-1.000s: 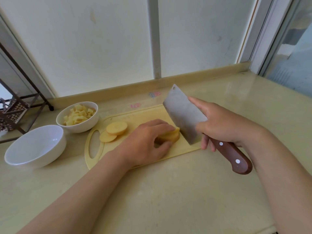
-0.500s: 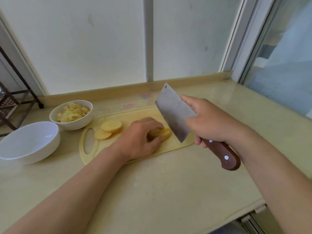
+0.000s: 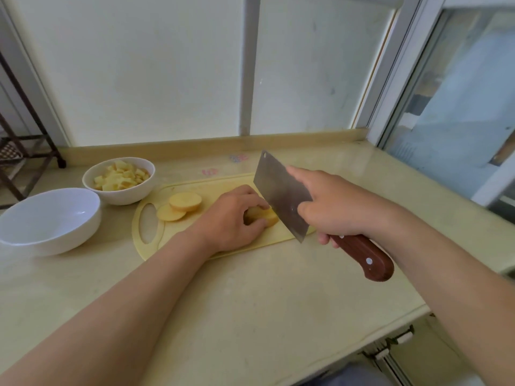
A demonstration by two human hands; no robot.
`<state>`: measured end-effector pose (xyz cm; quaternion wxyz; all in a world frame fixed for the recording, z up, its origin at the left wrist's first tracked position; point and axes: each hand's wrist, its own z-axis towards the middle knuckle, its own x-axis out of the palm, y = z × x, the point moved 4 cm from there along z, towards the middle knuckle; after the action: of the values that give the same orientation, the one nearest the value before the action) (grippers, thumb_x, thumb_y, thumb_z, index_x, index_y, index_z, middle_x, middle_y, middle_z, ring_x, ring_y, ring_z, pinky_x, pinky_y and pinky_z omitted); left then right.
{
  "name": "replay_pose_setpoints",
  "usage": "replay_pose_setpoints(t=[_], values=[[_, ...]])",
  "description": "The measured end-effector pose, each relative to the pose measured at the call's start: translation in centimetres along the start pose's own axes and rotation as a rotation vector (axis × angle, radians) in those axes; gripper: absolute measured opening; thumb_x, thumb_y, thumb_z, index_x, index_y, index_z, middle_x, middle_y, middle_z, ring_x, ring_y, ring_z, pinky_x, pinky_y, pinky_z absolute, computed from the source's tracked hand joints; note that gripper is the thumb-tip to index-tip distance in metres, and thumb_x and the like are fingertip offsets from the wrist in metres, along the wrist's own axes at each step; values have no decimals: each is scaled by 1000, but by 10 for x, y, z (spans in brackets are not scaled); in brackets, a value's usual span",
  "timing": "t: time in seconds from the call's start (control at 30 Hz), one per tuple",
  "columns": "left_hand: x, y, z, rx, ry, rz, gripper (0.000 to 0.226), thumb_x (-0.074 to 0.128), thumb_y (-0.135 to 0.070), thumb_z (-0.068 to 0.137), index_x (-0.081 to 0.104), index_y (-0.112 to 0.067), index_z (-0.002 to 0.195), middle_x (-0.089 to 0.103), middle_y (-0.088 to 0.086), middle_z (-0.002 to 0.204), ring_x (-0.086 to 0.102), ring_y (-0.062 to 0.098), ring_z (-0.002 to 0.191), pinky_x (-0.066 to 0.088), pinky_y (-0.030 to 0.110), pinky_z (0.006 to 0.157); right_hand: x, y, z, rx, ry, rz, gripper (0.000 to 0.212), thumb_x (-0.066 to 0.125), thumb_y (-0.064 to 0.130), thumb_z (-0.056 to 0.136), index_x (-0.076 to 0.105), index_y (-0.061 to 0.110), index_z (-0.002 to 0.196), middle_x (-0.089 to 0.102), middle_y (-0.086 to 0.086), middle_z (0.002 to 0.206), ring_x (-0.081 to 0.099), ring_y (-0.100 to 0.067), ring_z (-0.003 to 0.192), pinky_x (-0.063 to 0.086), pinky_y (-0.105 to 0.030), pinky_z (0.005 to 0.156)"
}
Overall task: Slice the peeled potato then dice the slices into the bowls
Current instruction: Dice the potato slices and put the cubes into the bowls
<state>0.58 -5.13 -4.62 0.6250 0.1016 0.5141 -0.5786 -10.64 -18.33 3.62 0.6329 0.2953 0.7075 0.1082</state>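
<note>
Your left hand (image 3: 228, 218) curls its fingers (image 3: 246, 194) over the potato (image 3: 266, 217) on the cutting board (image 3: 211, 188). Your right hand (image 3: 334, 210) grips the cleaver (image 3: 281, 190), forefinger laid along the blade. A pale worktop (image 3: 250, 288) runs under frosted window panes (image 3: 139, 65). Both grips are as they were half a second ago, with the blade now nearer the potato.
</note>
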Motion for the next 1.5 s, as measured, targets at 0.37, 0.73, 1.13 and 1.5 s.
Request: replay_pose_setpoints(t=[0.37, 0.73, 1.13, 1.5], values=[[1, 1, 1, -5, -26, -32, 26, 75, -27, 81, 74, -18, 105, 63, -3, 98, 57, 13, 79, 46, 24, 74, 5, 19, -11, 90, 166, -234, 85, 39, 8, 100, -6, 45, 162, 67, -14, 77, 60, -17, 43, 58, -32, 50], [-5, -2, -2, 5, -4, -47, 13, 75, -28, 82, 72, -23, 94, 59, -6, 87, 53, 10, 71, 42, 21, 67, 29, 31, 49, 38, 27, -244, 94, 42, 6, 94, -15, 34, 163, 70, -10, 89, 73, -21, 66, 61, -31, 59], [-8, 11, -5, -118, -27, -143, 20, 78, -29, 76, 69, -25, 94, 62, -12, 84, 61, 12, 78, 55, 36, 78, 4, 4, 30, 41, -31, -14, 93, 42, 5, 88, 8, 49, 162, 48, -5, 141, 71, -17, 53, 56, -31, 48], [-10, 13, -6, -159, -44, -175, 16, 72, -21, 80, 74, -20, 95, 67, -6, 94, 63, 13, 87, 54, 33, 85, 6, 15, 19, 10, -32, 0, 93, 43, 5, 88, 10, 51, 161, 60, -5, 101, 69, -17, 49, 55, -31, 47]])
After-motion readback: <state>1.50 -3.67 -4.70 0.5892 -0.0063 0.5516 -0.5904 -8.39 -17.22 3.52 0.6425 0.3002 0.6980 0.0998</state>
